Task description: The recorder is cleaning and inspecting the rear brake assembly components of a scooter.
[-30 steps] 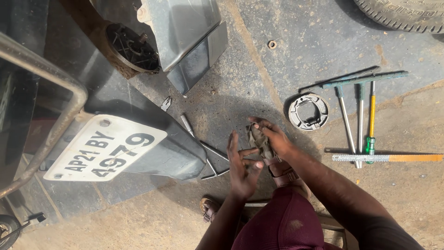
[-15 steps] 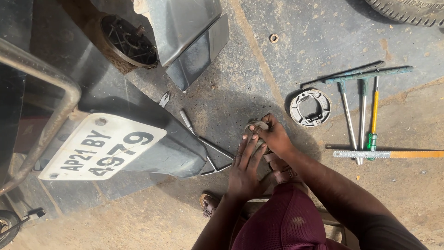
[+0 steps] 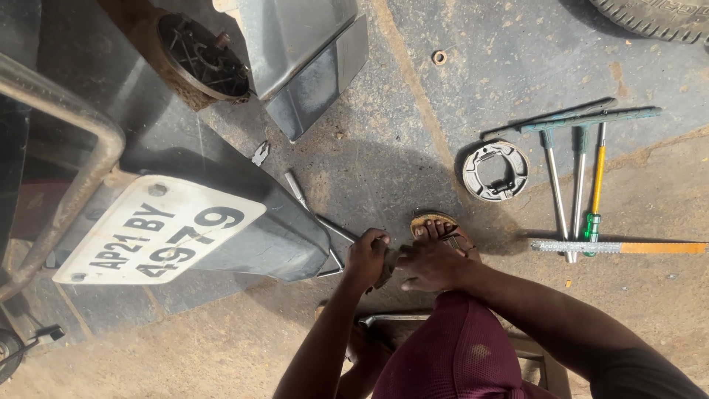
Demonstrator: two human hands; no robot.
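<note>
Hands: left hand (image 3: 367, 258) and right hand (image 3: 432, 264), grip closed around small dark metal part (image 3: 387, 264); round brake shoes (image 3: 495, 171) nearby

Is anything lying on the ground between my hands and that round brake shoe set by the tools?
Nothing visible does. Both hands, left hand and right hand, close around a small dark part, and only the sandalled foot sits just above them; bare concrete runs on to the brake shoe set.

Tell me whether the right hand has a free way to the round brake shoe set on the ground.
Probably yes. The brake shoe set lies in the open beyond the right hand, with bare ground between, but that hand is closed with the left hand on a small part.
</note>
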